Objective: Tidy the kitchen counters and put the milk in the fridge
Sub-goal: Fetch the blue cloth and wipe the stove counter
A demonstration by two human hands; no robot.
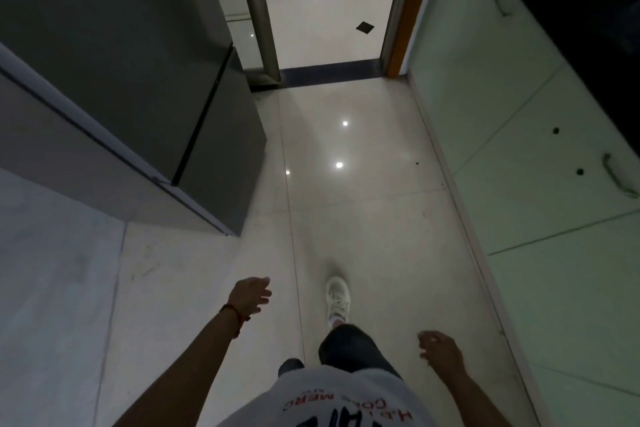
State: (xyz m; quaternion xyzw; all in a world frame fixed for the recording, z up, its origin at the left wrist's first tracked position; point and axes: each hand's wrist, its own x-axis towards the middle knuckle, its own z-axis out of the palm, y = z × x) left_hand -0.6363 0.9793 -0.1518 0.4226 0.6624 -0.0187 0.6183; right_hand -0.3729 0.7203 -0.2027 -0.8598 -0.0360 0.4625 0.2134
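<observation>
One grey fridge [145, 55] beside pale cabinets [519, 149].

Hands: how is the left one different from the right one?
The left hand wears a red thread on its wrist; the right hand wears none. The left hand reaches further forward, its fingers spread; the right hand's fingers hang loosely curled, nearer the body. Both hold nothing.
</observation>
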